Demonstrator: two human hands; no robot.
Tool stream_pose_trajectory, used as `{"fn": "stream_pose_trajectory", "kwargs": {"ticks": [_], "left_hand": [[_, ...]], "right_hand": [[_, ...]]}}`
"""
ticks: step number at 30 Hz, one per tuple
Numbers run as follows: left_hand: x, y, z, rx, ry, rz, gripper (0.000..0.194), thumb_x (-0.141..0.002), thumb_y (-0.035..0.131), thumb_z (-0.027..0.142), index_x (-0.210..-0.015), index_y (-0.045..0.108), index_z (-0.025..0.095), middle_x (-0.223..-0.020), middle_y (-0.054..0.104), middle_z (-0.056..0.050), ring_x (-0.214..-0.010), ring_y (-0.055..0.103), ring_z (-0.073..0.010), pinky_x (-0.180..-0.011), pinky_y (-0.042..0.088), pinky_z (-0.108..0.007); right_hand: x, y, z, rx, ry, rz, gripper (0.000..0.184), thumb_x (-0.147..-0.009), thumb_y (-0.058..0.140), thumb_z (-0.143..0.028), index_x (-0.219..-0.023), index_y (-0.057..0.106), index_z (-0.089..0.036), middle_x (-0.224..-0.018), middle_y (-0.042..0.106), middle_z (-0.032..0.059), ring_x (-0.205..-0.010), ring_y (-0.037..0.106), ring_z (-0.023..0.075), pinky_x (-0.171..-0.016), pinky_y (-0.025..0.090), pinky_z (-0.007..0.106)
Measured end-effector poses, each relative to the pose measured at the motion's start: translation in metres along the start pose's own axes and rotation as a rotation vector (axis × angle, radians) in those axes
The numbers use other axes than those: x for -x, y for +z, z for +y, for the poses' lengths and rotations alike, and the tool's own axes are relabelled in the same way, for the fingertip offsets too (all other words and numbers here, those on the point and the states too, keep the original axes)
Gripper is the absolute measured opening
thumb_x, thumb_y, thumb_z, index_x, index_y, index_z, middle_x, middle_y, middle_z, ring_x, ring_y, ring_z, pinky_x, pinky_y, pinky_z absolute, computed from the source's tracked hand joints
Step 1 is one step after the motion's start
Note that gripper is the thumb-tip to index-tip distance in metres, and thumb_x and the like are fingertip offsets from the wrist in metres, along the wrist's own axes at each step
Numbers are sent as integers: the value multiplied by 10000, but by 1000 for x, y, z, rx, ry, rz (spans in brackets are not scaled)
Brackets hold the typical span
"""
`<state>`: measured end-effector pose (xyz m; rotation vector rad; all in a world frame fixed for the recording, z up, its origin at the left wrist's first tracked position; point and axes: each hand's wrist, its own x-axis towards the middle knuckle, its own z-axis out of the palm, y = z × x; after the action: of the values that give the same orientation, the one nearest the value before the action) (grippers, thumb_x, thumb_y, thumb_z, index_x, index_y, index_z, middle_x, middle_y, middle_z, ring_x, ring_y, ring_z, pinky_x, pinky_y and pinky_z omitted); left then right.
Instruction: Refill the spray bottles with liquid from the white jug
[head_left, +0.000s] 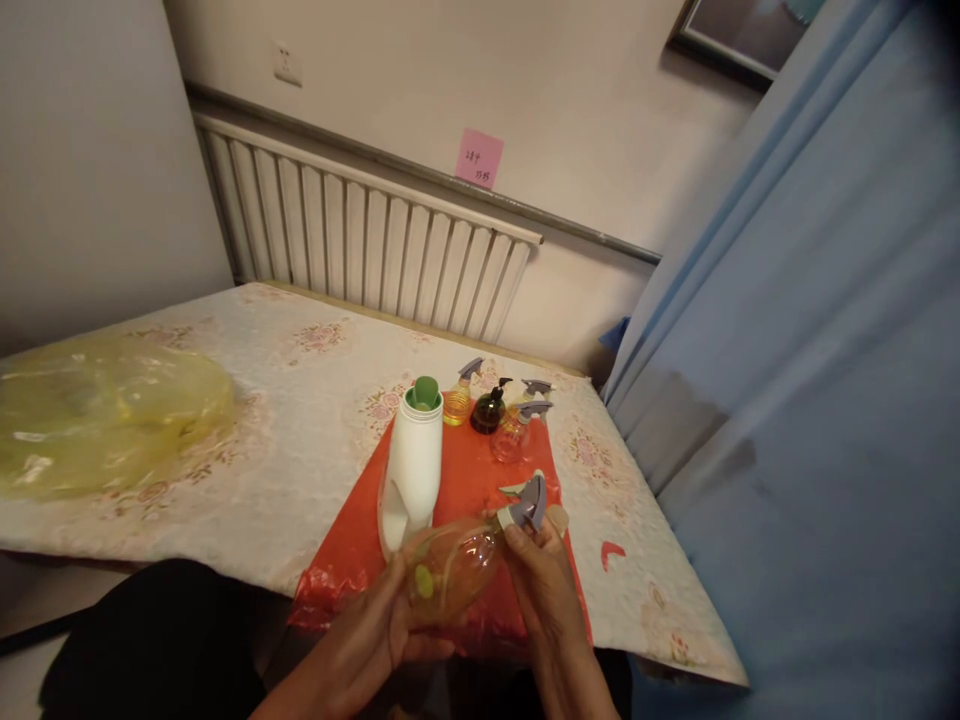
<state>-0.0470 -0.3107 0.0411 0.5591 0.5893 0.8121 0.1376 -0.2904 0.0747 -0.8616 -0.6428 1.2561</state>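
A clear, yellowish spray bottle (454,565) lies tilted between both hands, its grey trigger head up and to the right. My left hand (386,615) wraps round the bottle's base. My right hand (546,580) grips the bottle at its neck, just under the spray head (531,503). Close behind stands an open white jug (414,460) with a handle and a green insert (426,392) in its mouth. A red plastic sheet (360,530) lies under these things. Part of a pale item shows behind my right hand, too hidden to name.
Behind stand a yellow spray bottle (457,403), a dark pump bottle (489,410) and a pink spray bottle (511,438). A yellow plastic bag (112,415) lies left on the flowered cloth (300,400). A red scrap (611,554) lies right, near a blue curtain (810,350).
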Motion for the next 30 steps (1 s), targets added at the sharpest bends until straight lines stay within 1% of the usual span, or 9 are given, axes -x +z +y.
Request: {"fn": "stream_pose_trajectory", "kwargs": {"ticks": [3, 7, 11, 13, 16, 18, 21, 24, 30], "left_hand": [[1, 3, 9, 24, 6, 0, 584, -954, 447, 545, -1442, 432, 225, -1278, 652, -138, -1106, 655, -327, -855, 541, -437], [0, 8, 11, 14, 143, -125, 467, -953, 530, 374, -1392, 512, 218, -1378, 593, -49, -1339, 466, -332, -1067, 407, -430], [-4, 9, 5, -19, 208, -132, 688, -718, 802, 205, -1358, 549, 214, -1425, 555, -81, -1384, 417, -316, -1156, 334, -398], [-3, 7, 2, -55, 150, -103, 762, -686, 821, 173, -1383, 517, 221, -1422, 554, -105, -1341, 476, -312, -1107, 411, -392], [2, 1, 2, -115, -22, -81, 798, -759, 758, 201, -1463, 389, 268, -1338, 612, -127, -1101, 661, -322, -739, 602, -341], [6, -3, 4, -123, -86, -98, 853, -760, 756, 200, -1487, 323, 313, -1295, 638, -120, -969, 712, -308, -563, 574, -263], [7, -6, 7, -59, -97, -133, 695, -846, 697, 358, -1462, 389, 270, -1279, 648, -133, -975, 712, -285, -628, 575, -255], [4, -6, 8, 9, -107, -114, 628, -927, 479, 580, -1410, 477, 180, -1227, 673, -183, -953, 716, -277, -691, 579, -292], [4, 0, 10, 20, -1, -107, 558, -957, 460, 519, -1461, 399, 288, -1377, 587, -143, -1093, 668, -313, -850, 551, -431]], "right_hand": [[-1, -4, 2, -1, -2, 6, 375, -598, 885, -274, -908, 681, -216, -802, 728, -10, -765, 678, 150, -759, 519, 272], [-3, -10, 6, -5, -8, 34, 341, -603, 883, -272, -880, 691, -218, -805, 719, -20, -746, 661, 131, -746, 517, 254], [-4, -13, 8, -33, -17, 104, 376, -583, 893, -269, -898, 695, -217, -800, 704, -26, -746, 645, 130, -758, 514, 261], [-4, -14, 8, -36, -18, 122, 373, -588, 891, -279, -898, 696, -210, -799, 701, -22, -746, 639, 133, -763, 512, 268], [-5, -15, 6, -5, -2, 108, 375, -587, 892, -288, -895, 695, -205, -783, 698, -22, -720, 630, 137, -746, 505, 279], [-5, -16, 5, 31, 11, 74, 388, -582, 894, -294, -903, 699, -200, -790, 703, -14, -723, 631, 146, -750, 500, 289], [-5, -19, 3, 70, 25, 40, 379, -581, 893, -306, -890, 705, -193, -803, 712, -1, -743, 634, 154, -777, 491, 300], [-4, -23, 1, 107, 22, 9, 373, -579, 891, -312, -882, 709, -192, -802, 719, 0, -754, 638, 154, -794, 483, 300], [-1, -24, -5, 226, 3, -39, 404, -611, 869, -339, -952, 716, -185, -876, 751, 39, -857, 676, 214, -885, 469, 365]]}}
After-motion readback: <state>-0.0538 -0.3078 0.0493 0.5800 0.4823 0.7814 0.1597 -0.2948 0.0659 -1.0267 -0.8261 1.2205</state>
